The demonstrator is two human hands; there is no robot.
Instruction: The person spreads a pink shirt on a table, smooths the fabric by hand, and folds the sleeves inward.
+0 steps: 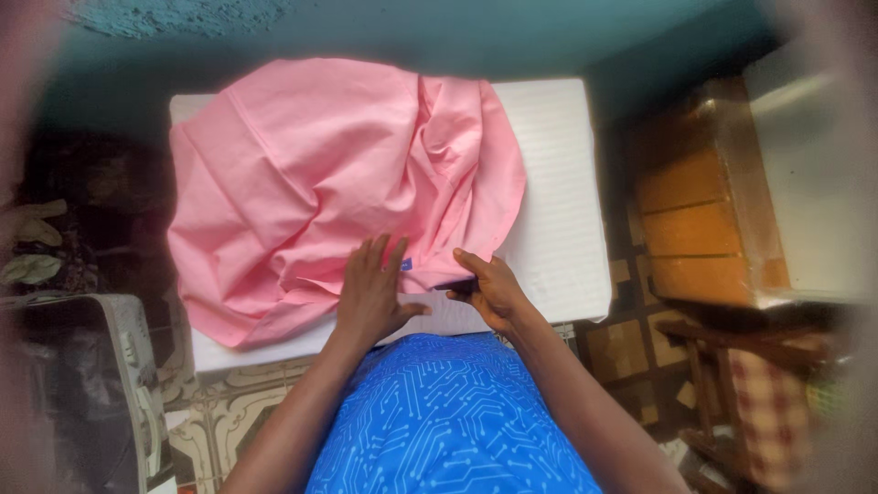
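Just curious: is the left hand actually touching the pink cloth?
Touching. The head view shows the left hand lying flat on the pink cloth, fingers spread across its near edge.

The cloth (pixel 329 183) covers most of the left part of the desk (pixel 558 210), so that surface is unseen there. The right hand (pixel 494 291) has its fingertips tucked under the cloth's edge; what the grip closes on cannot be made out. A small blue tag (pixel 406 264) by the left hand (pixel 370 293) is too small to tell. Both arms run off the bottom edge. The picture's corners and side edges are blurred. The wooden cabinet (pixel 700 201) is cut by blur on the right, and the checked fabric (pixel 768 412) below it is smeared.
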